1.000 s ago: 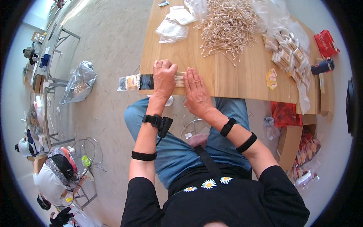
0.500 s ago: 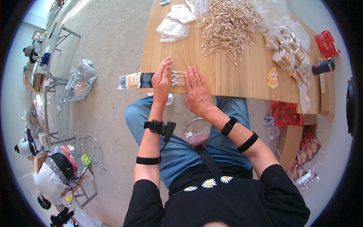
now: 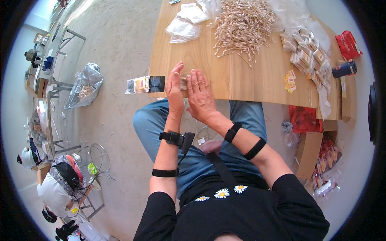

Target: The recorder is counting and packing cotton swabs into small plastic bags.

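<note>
My left hand (image 3: 174, 90) stands on its edge at the table's near left corner, fingers stretched out and pointing away from me. Flat on the table beside it, my right hand (image 3: 200, 95) has its fingers straight and close together. A row of cotton swabs (image 3: 183, 82) lies in the narrow gap between the hands, mostly covered by my right fingers. Left of my left hand, a black strip (image 3: 157, 84) lies at the table's edge. Adjoining it, a clear packet of cotton swabs with a yellow-and-red label (image 3: 141, 84) juts out past the edge.
A large heap of loose cotton swabs (image 3: 243, 26) covers the far middle. Clear plastic bags (image 3: 183, 31) lie far left; filled swab packs (image 3: 307, 56) and small yellow cards (image 3: 289, 81) lie right. A dark cylinder (image 3: 344, 69) stands beyond. Another person (image 3: 54, 186) sits lower left.
My right hand has slid left toward my left hand, covering more of the swabs. The left hand has shifted slightly right, and its forearm has swung right.
</note>
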Action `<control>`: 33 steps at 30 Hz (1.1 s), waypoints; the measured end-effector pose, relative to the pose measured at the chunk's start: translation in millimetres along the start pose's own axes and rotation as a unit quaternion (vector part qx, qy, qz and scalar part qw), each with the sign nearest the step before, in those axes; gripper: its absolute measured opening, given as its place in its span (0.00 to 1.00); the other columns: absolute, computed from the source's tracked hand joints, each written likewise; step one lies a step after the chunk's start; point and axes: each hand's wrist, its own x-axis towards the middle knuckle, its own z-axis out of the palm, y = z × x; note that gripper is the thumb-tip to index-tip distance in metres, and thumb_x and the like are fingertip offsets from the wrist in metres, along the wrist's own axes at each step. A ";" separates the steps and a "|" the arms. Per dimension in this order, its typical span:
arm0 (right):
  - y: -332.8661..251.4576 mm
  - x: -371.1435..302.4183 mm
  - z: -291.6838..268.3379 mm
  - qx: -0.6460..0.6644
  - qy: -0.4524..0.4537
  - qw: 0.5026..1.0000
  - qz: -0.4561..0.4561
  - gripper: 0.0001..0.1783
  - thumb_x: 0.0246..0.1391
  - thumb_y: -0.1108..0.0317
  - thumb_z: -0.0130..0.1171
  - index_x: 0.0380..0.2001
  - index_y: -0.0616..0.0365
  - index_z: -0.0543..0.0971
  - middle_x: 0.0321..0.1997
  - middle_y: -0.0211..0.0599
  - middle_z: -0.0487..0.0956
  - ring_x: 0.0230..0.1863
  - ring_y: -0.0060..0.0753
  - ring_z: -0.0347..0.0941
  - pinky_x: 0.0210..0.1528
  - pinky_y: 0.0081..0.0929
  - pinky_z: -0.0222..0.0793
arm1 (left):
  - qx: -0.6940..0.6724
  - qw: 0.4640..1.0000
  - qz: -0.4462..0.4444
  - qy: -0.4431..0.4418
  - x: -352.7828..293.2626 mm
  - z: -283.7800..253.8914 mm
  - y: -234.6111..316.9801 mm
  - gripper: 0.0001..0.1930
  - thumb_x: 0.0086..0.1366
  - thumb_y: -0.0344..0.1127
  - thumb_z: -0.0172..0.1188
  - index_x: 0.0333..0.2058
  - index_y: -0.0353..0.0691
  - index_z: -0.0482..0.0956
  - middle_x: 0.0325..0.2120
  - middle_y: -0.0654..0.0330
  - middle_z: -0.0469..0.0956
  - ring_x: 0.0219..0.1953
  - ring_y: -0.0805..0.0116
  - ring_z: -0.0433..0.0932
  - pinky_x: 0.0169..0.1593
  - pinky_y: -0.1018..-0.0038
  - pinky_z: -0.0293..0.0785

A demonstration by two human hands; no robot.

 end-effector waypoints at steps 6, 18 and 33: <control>-3.2 1.9 4.2 -0.032 0.021 0.999 0.010 0.46 0.49 0.63 0.60 0.69 0.72 0.56 0.76 0.61 0.49 0.79 0.58 0.41 0.79 0.49 0.35 | -0.076 0.997 -0.011 0.022 -0.8 3.1 2.1 0.25 0.78 0.47 0.42 0.58 0.29 0.71 0.62 0.50 0.70 0.68 0.60 0.64 0.73 0.64 0.53; -5.0 3.7 9.9 -0.069 0.021 0.997 0.020 0.44 0.51 0.64 0.58 0.69 0.70 0.56 0.74 0.58 0.53 0.78 0.58 0.43 0.78 0.47 0.38 | -0.079 0.996 -0.014 0.030 -0.3 1.1 -2.8 0.25 0.77 0.49 0.45 0.55 0.31 0.74 0.57 0.51 0.75 0.64 0.60 0.68 0.70 0.64 0.57; -5.2 4.3 12.5 -0.072 0.021 0.997 0.027 0.42 0.54 0.62 0.56 0.69 0.69 0.57 0.75 0.61 0.52 0.78 0.60 0.42 0.78 0.52 0.34 | -0.083 0.996 -0.007 0.043 -2.3 10.8 -1.6 0.23 0.78 0.48 0.44 0.53 0.31 0.75 0.58 0.51 0.74 0.64 0.62 0.67 0.71 0.65 0.55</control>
